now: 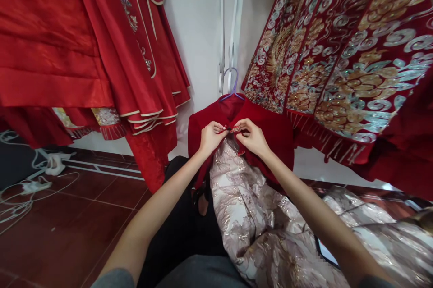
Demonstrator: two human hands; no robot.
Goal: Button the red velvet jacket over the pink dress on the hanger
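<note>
A dark red jacket (275, 128) hangs in front of me on a purple hanger (234, 92). Both hands meet at its front opening, just below the collar. My left hand (212, 137) is closed in a pinch at one front edge of the jacket. Opposite it, my right hand (253, 137) pinches the other edge, its fingertips almost touching those of the left. A tiny dark piece shows between the fingertips, too small to name. Below the hands, shiny pale pink and cream brocade fabric (233, 189) spills over my lap.
Plain red garments (135, 53) hang at the left, and a sequined, fringed red garment (338, 58) hangs at the right. White straps (233, 22) run down the wall. White cables (30, 186) lie on the tiled floor (81, 220). A phone (326, 252) rests on the brocade under my right forearm.
</note>
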